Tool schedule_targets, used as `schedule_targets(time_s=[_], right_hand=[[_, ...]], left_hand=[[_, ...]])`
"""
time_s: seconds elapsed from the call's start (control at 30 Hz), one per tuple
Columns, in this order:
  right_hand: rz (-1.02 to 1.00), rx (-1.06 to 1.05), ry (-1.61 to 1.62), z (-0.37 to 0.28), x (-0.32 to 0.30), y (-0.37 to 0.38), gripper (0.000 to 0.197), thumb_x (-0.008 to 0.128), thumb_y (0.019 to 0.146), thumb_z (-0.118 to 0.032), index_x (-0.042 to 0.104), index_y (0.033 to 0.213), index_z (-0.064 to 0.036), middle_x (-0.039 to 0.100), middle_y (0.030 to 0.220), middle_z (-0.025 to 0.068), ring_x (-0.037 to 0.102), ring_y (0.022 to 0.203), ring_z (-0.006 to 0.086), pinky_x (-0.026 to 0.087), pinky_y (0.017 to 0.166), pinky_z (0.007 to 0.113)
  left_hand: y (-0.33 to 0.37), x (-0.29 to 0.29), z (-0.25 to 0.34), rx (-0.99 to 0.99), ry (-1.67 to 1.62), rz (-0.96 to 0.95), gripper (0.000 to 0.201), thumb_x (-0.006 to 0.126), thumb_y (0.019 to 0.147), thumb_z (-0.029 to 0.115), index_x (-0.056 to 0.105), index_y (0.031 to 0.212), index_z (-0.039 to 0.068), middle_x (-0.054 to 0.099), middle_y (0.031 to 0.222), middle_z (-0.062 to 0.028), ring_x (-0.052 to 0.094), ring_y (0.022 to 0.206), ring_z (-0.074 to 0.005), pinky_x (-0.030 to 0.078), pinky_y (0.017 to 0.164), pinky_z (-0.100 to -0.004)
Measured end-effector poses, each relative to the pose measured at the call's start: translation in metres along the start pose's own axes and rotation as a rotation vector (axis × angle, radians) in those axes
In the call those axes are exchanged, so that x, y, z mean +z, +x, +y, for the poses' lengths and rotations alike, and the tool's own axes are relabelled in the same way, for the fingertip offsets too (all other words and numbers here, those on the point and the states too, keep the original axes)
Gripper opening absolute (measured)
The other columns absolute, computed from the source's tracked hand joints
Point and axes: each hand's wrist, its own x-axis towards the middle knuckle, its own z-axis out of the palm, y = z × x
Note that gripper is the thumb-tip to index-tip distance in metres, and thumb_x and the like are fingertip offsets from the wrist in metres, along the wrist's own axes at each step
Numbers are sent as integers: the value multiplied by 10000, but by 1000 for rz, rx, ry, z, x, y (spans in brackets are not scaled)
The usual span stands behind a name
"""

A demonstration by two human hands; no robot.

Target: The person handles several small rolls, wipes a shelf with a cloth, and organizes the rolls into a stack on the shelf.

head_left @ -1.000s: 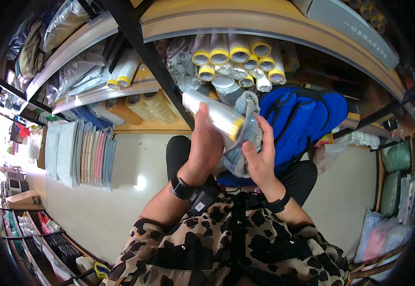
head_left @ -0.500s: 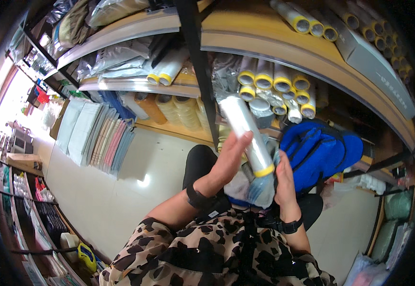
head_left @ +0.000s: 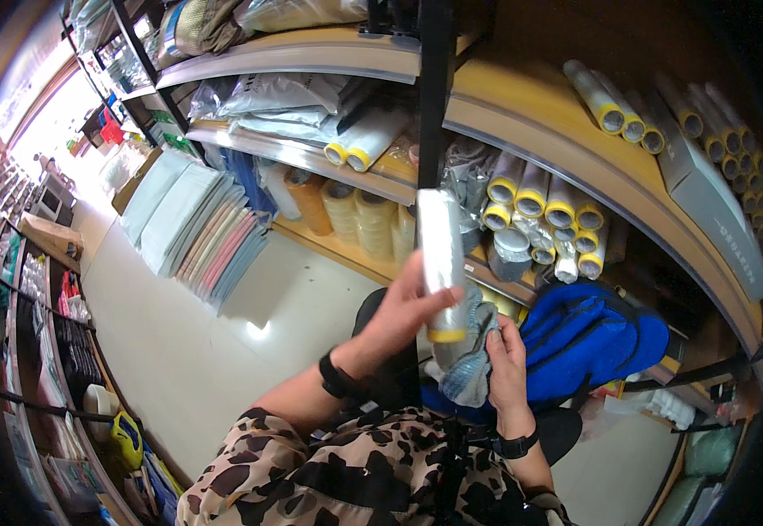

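Observation:
Wrapped around a roll of clear plastic film point(head_left: 441, 237) with a yellow core end, my left hand point(head_left: 408, 302) keeps it nearly upright in front of me. My right hand point(head_left: 506, 364) pinches a grey-blue cloth point(head_left: 469, 373), which hangs just right of the roll's lower end. Part of the cloth lies behind the roll. A blue bag point(head_left: 583, 342) rests beyond my right hand, below the shelf.
More film rolls point(head_left: 548, 210) are stacked on the shelf ahead, beside a dark round container point(head_left: 510, 254). Tape rolls point(head_left: 337, 210) stand on the low shelf. Packaged folded textiles point(head_left: 197, 228) lie on the floor at left. A long grey box point(head_left: 714, 219) sits upper right.
The roll has shifted left and turned more upright in my left hand. My right hand has moved from beside the roll's lower end and now pinches the cloth. The view has turned.

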Motion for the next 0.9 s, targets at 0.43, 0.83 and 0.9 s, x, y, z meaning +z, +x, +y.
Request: schedule_targets(time_s=[0.43,0.83,0.9], right_hand=[[226,27,-9,6,-41,-21,195,488,857,-119,497,1023,-17,537,923,9,473,809,84,380,726,226],[279,-24,-19,-6,-49,-28,186,487,857,-121,492,1013,-19,538,931,24,476,818,93,379,743,233],[273,-23,-22,-9,-47,-24,182,487,857,-122,493,1009,-22,538,929,23,477,819,92,376,745,230]], left_hand=[[144,-121,77,407,1324,437,552,680,645,247,453,1108,49,525,966,-207,504,929,-347,412,792,-399],[189,-135,63,292,1589,445,523,669,645,305,473,1056,47,565,924,-166,537,908,-321,419,766,-419],[181,-134,66,367,1535,472,515,669,651,286,471,1055,36,553,917,-176,526,898,-338,425,767,-407]])
